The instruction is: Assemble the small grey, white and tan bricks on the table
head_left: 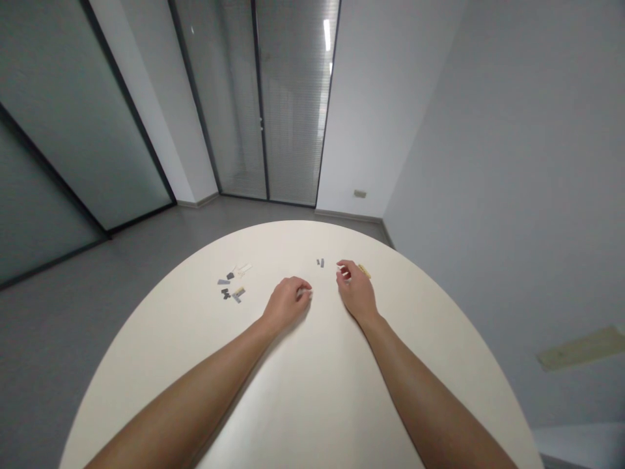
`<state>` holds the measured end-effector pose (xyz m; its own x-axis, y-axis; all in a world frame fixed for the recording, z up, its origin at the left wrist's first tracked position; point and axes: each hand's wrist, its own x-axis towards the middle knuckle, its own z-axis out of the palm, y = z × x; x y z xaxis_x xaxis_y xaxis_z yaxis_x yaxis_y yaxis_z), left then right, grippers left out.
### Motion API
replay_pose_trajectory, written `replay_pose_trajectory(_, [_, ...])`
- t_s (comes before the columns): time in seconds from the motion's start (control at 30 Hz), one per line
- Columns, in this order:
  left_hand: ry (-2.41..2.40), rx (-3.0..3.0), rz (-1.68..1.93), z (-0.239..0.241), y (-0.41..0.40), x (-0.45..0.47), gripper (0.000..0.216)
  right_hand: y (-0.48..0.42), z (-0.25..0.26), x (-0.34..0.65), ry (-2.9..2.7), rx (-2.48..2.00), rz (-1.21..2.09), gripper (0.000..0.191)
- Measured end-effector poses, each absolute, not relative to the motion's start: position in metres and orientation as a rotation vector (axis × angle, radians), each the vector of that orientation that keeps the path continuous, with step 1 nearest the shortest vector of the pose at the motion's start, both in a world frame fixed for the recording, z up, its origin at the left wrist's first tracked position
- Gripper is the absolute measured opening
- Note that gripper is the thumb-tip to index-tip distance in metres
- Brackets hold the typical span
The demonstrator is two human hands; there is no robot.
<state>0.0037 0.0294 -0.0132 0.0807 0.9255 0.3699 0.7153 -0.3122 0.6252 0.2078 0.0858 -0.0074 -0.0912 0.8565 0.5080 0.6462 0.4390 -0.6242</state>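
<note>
Both my forearms reach out over a round cream table [303, 391]. My left hand [287, 301] rests near the table's middle with its fingers curled into a pinch on a tiny pale piece that I cannot make out. A little to its right, my right hand [355, 288] has its fingers curled around a small white piece. A small tan piece [364, 271] lies just beyond the right hand. Two tiny grey pieces [320, 262] sit between and beyond the two hands.
A cluster of several small grey, white and tan pieces [233, 283] lies on the table to the left of my left hand. Beyond the table are grey floor, glass partitions with blinds and white walls.
</note>
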Motion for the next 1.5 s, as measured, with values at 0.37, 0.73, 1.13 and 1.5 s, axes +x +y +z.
replay_pose_trajectory(0.37, [1.598,2.129,1.054,-0.008,0.028,0.004,0.016,0.098,-0.022,0.217,-1.880,-1.296,0.186,0.030])
replay_pose_trajectory(0.73, [1.617,2.135,1.030,-0.008,0.028,0.005,0.015,0.099,-0.029,0.213,-2.114,-1.485,-0.113,0.046])
replay_pose_trajectory(1.13, [1.626,2.134,1.016,-0.007,0.028,0.005,0.016,0.088,-0.016,0.207,-2.154,-1.661,-0.071,0.044])
replay_pose_trajectory(1.5, [1.627,2.146,1.010,-0.006,0.028,0.005,0.017,0.087,-0.013,0.206,-2.207,-1.667,-0.080,0.044])
